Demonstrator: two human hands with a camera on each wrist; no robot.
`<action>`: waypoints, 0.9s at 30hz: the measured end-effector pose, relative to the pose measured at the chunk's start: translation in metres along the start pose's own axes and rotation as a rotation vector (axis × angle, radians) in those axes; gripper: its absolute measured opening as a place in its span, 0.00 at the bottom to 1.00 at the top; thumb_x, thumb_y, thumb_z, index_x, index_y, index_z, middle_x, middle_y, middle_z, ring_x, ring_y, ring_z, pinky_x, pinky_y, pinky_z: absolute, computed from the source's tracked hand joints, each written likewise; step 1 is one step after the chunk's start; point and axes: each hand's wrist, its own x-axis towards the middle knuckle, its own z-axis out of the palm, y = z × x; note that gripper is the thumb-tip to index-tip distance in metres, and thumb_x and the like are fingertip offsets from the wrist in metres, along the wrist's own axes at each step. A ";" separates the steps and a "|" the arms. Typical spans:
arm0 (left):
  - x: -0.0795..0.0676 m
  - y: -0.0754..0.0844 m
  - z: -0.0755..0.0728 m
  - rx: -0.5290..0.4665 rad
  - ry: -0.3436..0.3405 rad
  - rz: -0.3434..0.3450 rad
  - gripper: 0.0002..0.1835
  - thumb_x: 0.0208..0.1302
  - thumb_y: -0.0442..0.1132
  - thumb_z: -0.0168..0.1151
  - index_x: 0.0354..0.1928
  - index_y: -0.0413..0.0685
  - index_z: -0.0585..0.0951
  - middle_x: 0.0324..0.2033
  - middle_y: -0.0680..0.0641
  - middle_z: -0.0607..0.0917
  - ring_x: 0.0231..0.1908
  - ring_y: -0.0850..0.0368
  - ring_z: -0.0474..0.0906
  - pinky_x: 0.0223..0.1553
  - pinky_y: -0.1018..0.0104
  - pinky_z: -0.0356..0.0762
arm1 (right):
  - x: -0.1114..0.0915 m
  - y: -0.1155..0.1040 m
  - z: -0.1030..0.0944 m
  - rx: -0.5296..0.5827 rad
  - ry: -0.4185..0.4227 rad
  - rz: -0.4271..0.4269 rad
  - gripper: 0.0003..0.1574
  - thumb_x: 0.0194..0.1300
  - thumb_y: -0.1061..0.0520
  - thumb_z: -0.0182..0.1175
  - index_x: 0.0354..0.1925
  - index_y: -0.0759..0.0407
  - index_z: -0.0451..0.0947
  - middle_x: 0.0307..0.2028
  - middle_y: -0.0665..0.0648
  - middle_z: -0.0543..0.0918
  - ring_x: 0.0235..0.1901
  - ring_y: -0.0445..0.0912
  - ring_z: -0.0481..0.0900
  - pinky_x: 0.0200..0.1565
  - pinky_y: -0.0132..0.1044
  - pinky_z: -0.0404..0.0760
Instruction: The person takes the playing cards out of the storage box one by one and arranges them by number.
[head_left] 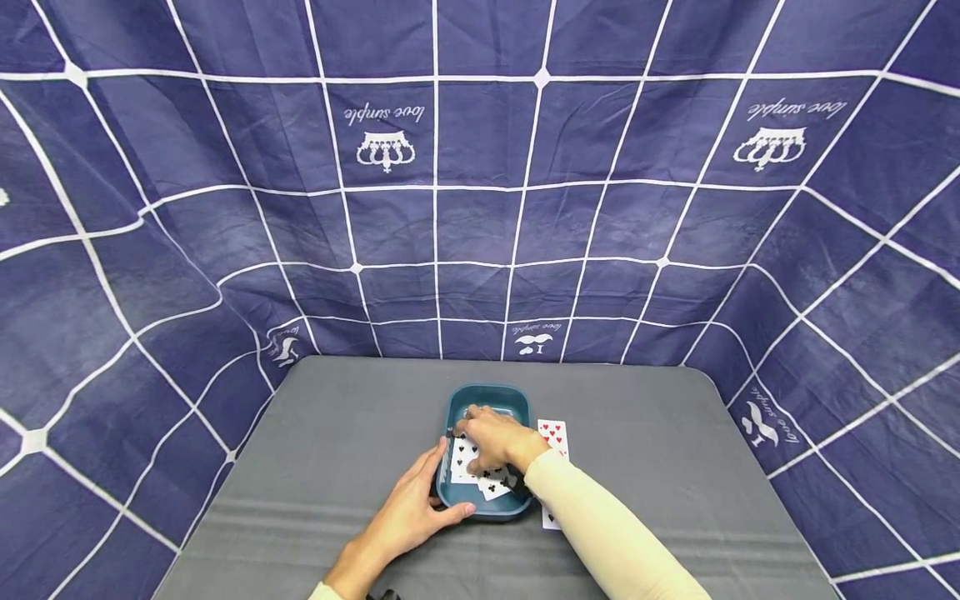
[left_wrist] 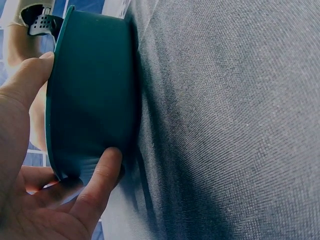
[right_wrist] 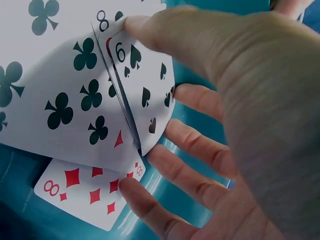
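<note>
A teal plastic tub (head_left: 487,513) stands on the grey table. My left hand (head_left: 411,507) holds its near left corner, thumb at the rim and fingers against the outer wall (left_wrist: 95,90). Inside the tub, my right hand (head_left: 495,440) pinches a six of spades (right_wrist: 137,80) on top of other playing cards. The thumb lies on its corner and fingertips touch the opposite edge, so the card bows. Beside it lies a clubs card (right_wrist: 35,100), partly over an eight of diamonds (right_wrist: 82,195). The right hand hides part of the pile in the head view.
A hearts card (head_left: 552,430) lies face up on the table right of the tub. Closer to me, another card (head_left: 550,522) shows beside the right sleeve (head_left: 607,521), which covers what lies between. A blue checked cloth (head_left: 480,225) hangs behind and along both sides.
</note>
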 end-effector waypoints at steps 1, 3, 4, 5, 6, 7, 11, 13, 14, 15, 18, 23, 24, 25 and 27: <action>0.000 0.000 0.000 0.000 -0.001 0.000 0.66 0.67 0.58 0.88 0.94 0.39 0.59 0.87 0.32 0.70 0.68 0.41 0.85 0.49 0.73 0.93 | 0.000 -0.001 0.000 0.001 -0.001 0.001 0.46 0.63 0.37 0.90 0.75 0.41 0.86 0.70 0.51 0.85 0.69 0.50 0.84 0.68 0.53 0.92; 0.000 -0.001 0.001 -0.006 -0.004 0.002 0.66 0.68 0.58 0.88 0.94 0.38 0.59 0.87 0.32 0.69 0.69 0.41 0.85 0.50 0.73 0.93 | -0.001 -0.002 0.001 0.003 -0.001 0.003 0.47 0.61 0.36 0.91 0.75 0.41 0.87 0.70 0.51 0.85 0.69 0.50 0.84 0.67 0.52 0.93; 0.000 -0.001 0.001 -0.008 -0.003 0.003 0.65 0.68 0.58 0.88 0.94 0.38 0.59 0.87 0.31 0.69 0.70 0.40 0.85 0.50 0.73 0.93 | -0.001 -0.002 0.001 0.004 0.000 0.006 0.48 0.60 0.35 0.91 0.75 0.41 0.87 0.69 0.51 0.84 0.69 0.50 0.84 0.67 0.52 0.93; 0.000 -0.001 0.001 -0.009 -0.002 0.005 0.65 0.68 0.57 0.88 0.94 0.37 0.58 0.87 0.31 0.69 0.70 0.40 0.85 0.50 0.73 0.93 | -0.001 -0.003 0.001 0.004 0.001 0.007 0.49 0.60 0.35 0.91 0.74 0.41 0.87 0.69 0.51 0.84 0.69 0.50 0.84 0.67 0.52 0.93; 0.000 -0.001 0.001 -0.008 -0.001 0.006 0.65 0.68 0.57 0.88 0.94 0.37 0.59 0.87 0.31 0.69 0.70 0.40 0.85 0.50 0.73 0.93 | -0.001 -0.003 0.001 0.004 0.002 0.010 0.49 0.59 0.35 0.92 0.74 0.41 0.87 0.69 0.51 0.84 0.69 0.50 0.84 0.68 0.51 0.93; 0.000 0.000 0.001 -0.008 -0.001 0.005 0.65 0.68 0.57 0.88 0.94 0.37 0.58 0.87 0.31 0.69 0.70 0.40 0.85 0.50 0.73 0.93 | 0.000 -0.004 0.001 0.006 0.003 0.010 0.49 0.59 0.36 0.92 0.74 0.42 0.87 0.69 0.51 0.84 0.69 0.50 0.84 0.68 0.51 0.93; -0.001 0.000 0.000 -0.007 -0.007 0.001 0.66 0.68 0.59 0.88 0.94 0.38 0.58 0.88 0.31 0.68 0.69 0.40 0.85 0.50 0.73 0.93 | 0.000 -0.005 0.001 0.010 0.001 0.003 0.48 0.59 0.37 0.92 0.74 0.42 0.87 0.69 0.51 0.84 0.70 0.50 0.84 0.69 0.50 0.92; -0.001 0.001 0.000 -0.011 -0.007 0.001 0.66 0.68 0.59 0.88 0.94 0.37 0.58 0.88 0.31 0.68 0.70 0.40 0.85 0.50 0.73 0.93 | -0.001 -0.004 0.001 0.017 -0.001 -0.004 0.48 0.60 0.37 0.92 0.74 0.43 0.87 0.69 0.51 0.84 0.70 0.50 0.84 0.69 0.49 0.92; -0.001 0.001 0.000 -0.012 -0.005 0.004 0.66 0.68 0.59 0.88 0.94 0.37 0.58 0.88 0.30 0.68 0.69 0.40 0.85 0.50 0.73 0.93 | -0.001 -0.004 0.000 0.018 -0.001 -0.006 0.47 0.60 0.38 0.92 0.74 0.42 0.87 0.69 0.51 0.84 0.70 0.50 0.83 0.69 0.49 0.92; -0.001 0.001 0.000 -0.013 -0.002 0.006 0.66 0.68 0.58 0.88 0.94 0.37 0.58 0.88 0.30 0.68 0.69 0.40 0.85 0.50 0.73 0.93 | -0.001 -0.004 0.000 0.022 0.001 -0.010 0.47 0.60 0.38 0.92 0.74 0.43 0.87 0.69 0.51 0.84 0.70 0.50 0.83 0.69 0.49 0.92; -0.001 0.001 0.000 -0.019 0.001 0.012 0.66 0.68 0.57 0.88 0.94 0.37 0.58 0.88 0.30 0.68 0.67 0.40 0.86 0.49 0.73 0.94 | -0.002 -0.002 -0.002 0.027 0.007 -0.018 0.47 0.61 0.38 0.92 0.74 0.42 0.87 0.69 0.52 0.84 0.68 0.50 0.84 0.67 0.49 0.93; -0.001 0.001 0.000 -0.012 0.010 0.015 0.66 0.67 0.56 0.89 0.93 0.36 0.59 0.87 0.31 0.69 0.67 0.41 0.87 0.49 0.74 0.93 | -0.003 0.000 -0.006 0.021 0.034 -0.037 0.48 0.61 0.36 0.91 0.75 0.42 0.87 0.71 0.52 0.84 0.64 0.49 0.84 0.65 0.48 0.93; -0.001 0.001 0.000 -0.010 0.013 0.017 0.65 0.67 0.56 0.89 0.93 0.36 0.59 0.87 0.31 0.69 0.66 0.41 0.87 0.49 0.73 0.93 | -0.004 0.000 -0.007 0.020 0.039 -0.041 0.48 0.61 0.36 0.91 0.75 0.42 0.86 0.70 0.51 0.84 0.63 0.48 0.84 0.64 0.47 0.93; -0.001 0.002 0.000 -0.006 0.016 0.020 0.65 0.67 0.56 0.89 0.93 0.35 0.59 0.87 0.31 0.70 0.66 0.41 0.87 0.49 0.73 0.93 | -0.004 0.001 -0.008 0.021 0.043 -0.045 0.48 0.61 0.36 0.91 0.75 0.42 0.86 0.70 0.51 0.84 0.63 0.48 0.84 0.63 0.47 0.93; -0.001 0.002 0.000 -0.003 0.021 0.029 0.65 0.67 0.55 0.89 0.92 0.34 0.60 0.86 0.30 0.70 0.67 0.40 0.87 0.49 0.73 0.94 | -0.005 0.002 -0.010 0.028 0.049 -0.050 0.48 0.62 0.37 0.91 0.76 0.41 0.86 0.70 0.51 0.83 0.62 0.48 0.84 0.62 0.47 0.93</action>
